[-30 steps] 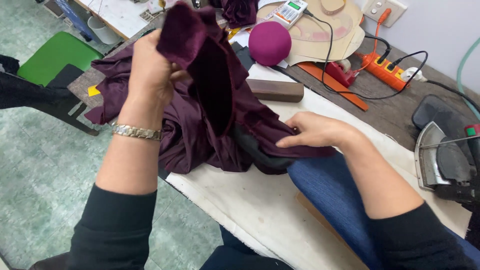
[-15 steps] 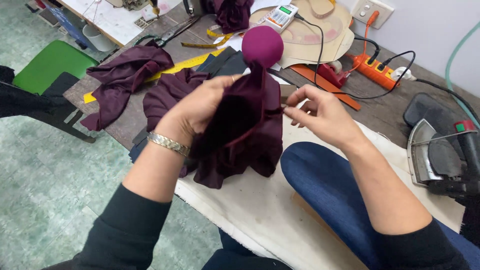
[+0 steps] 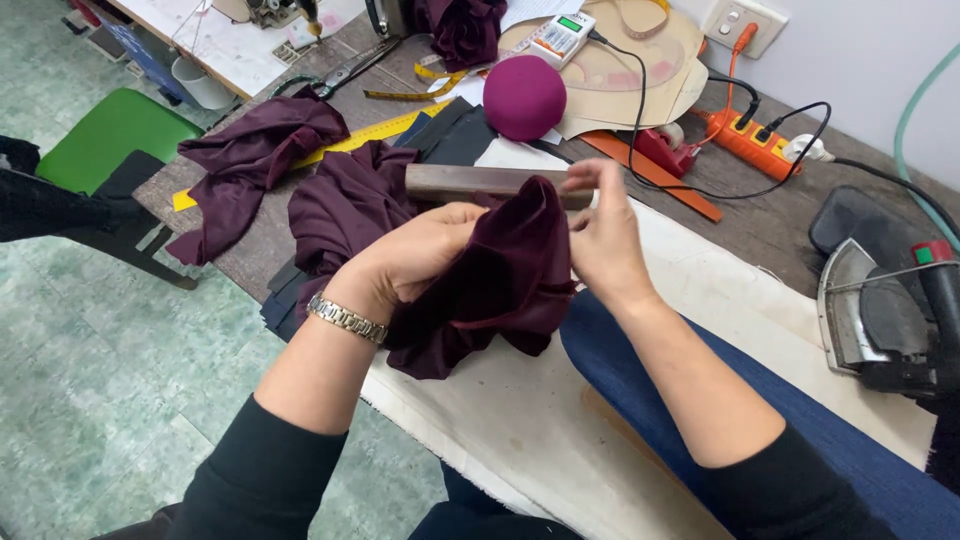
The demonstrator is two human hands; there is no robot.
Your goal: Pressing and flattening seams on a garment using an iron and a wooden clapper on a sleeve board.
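Two hands work a bunched piece of dark plum cloth [image 3: 510,275] — soft, faintly glossy, heavily folded — held just above the cream-covered board [image 3: 600,400]. Left hand [image 3: 425,250] cups it, fingers curled closed into the folds; right hand [image 3: 600,235] pinches its upper edge, fingertips together. Behind lie a brown wooden block [image 3: 470,182] and a round magenta felt dome [image 3: 524,96]. Half a second back the cloth hung lower and looser, seemingly with the right hand clear of it.
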